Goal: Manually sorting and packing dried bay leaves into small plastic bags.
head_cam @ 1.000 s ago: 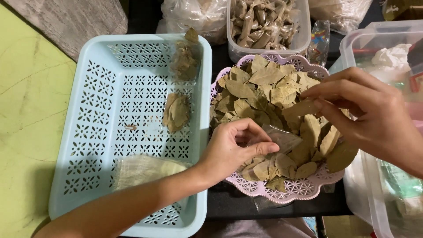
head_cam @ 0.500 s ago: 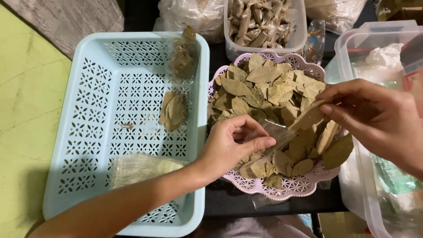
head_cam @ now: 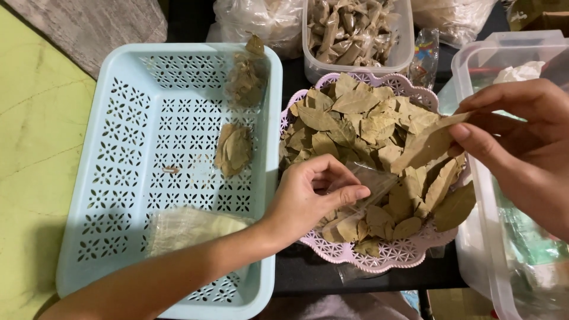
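Dark tabletop w/ baskets, tubs: dried-leaf sorting.
Left hand (head_cam: 308,198) pinches small clear bag (head_cam: 370,181) over pink basket (head_cam: 385,255) of leaves; right hand (head_cam: 521,145) grips one long dried leaf (head_cam: 430,145) above it. Blue basket (head_cam: 118,148) just beside, w/ filled packets (head_cam: 233,149).

Pale blue basket (head_cam: 89,178) — clear tub (head_cam: 355,29) behind.

A small clear bag (head_cam: 367,184) is pinched by the left hand (head_cam: 308,198) over a pink perforated basket (head_cam: 379,252) heaped with dried leaves (head_cam: 355,118). One dried leaf (head_cam: 424,148) is held between the fingers of the right hand (head_cam: 521,142). A light-blue perforated tray (head_cam: 118,148) lies just beside the basket.
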